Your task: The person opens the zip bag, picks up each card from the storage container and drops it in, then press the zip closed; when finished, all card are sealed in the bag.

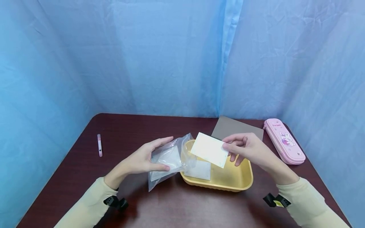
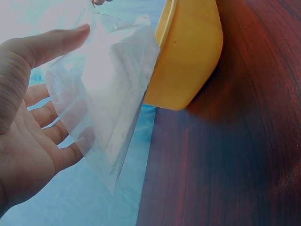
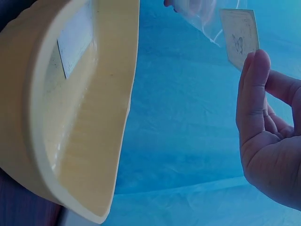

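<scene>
My left hand (image 1: 145, 157) grips a clear plastic bag (image 2: 113, 94), thumb on the near side and fingers behind it. Inside the bag are white cards (image 1: 168, 158). Between thumb and fingers, my right hand (image 1: 246, 148) pinches a white card (image 1: 209, 149) by its right edge, up over a yellow basin (image 1: 242, 186). In the right wrist view a faint drawing shows on one face of this held card (image 3: 239, 35). Another white card (image 1: 199, 170) lies in the left part of the basin, and the bag's open end overlaps the basin's left rim in the head view.
Behind the basin a grey flat sheet (image 1: 235, 127) lies on the dark wooden table (image 1: 159, 209). A pink pencil case (image 1: 285, 141) with a rabbit picture sits at the right edge. A pink-and-white marker (image 1: 99, 145) lies far left. Blue curtains (image 1: 171, 63) surround the table.
</scene>
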Demonstrator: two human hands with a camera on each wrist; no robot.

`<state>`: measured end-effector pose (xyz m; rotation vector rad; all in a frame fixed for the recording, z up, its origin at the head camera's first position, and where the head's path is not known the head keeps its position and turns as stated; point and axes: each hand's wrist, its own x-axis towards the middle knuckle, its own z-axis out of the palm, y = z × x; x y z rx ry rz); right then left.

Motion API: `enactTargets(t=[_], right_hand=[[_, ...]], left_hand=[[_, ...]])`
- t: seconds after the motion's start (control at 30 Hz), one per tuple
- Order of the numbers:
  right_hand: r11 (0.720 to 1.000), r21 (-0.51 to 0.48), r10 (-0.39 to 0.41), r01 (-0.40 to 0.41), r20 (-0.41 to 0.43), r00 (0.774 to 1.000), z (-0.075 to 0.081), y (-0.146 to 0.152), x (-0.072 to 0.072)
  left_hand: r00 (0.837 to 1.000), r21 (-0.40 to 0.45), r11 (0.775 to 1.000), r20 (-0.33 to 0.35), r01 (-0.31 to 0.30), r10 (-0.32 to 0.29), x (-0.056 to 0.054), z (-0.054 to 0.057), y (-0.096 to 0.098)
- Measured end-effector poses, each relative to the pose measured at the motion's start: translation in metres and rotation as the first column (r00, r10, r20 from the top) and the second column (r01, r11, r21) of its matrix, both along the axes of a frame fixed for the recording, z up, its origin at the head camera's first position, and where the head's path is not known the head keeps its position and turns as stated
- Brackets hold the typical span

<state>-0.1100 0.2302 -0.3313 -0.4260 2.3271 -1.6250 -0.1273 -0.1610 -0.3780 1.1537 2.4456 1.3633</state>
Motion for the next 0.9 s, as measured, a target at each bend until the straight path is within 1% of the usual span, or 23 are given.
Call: enactTargets(t=[0.23, 0.33, 0.6, 0.7, 0.9], right_hand=[[1.0, -0.017, 0.016, -0.016, 0.008, 1.0, -0.002, -0.004, -0.001], [1.0, -0.018, 0.023, -0.022, 0.016, 1.0, -0.001, -0.006, -0.001], [0.999, 0.003, 0.052, -0.052, 0.023, 0.998, 0.006, -0.016, -0.002], [0.998, 0.02, 0.059, -0.06, 0.009, 0.998, 0.008, -0.022, -0.005], [0.997, 0.056, 0.063, -0.062, -0.017, 0.998, 0.011, -0.034, -0.012]], left_hand=[[1.0, -0.016, 1.0, 0.005, -0.009, 0.009, 0.001, -0.003, 0.0], [1.0, -0.014, 1.0, -0.004, -0.005, 0.005, 0.001, -0.002, 0.001], [1.0, -0.003, 1.0, -0.013, 0.026, -0.026, -0.001, 0.001, 0.005], [0.999, -0.009, 0.999, -0.037, 0.036, -0.037, -0.001, 0.002, 0.007], [0.991, -0.022, 0.999, -0.122, 0.05, -0.052, 0.0, 0.002, 0.009]])
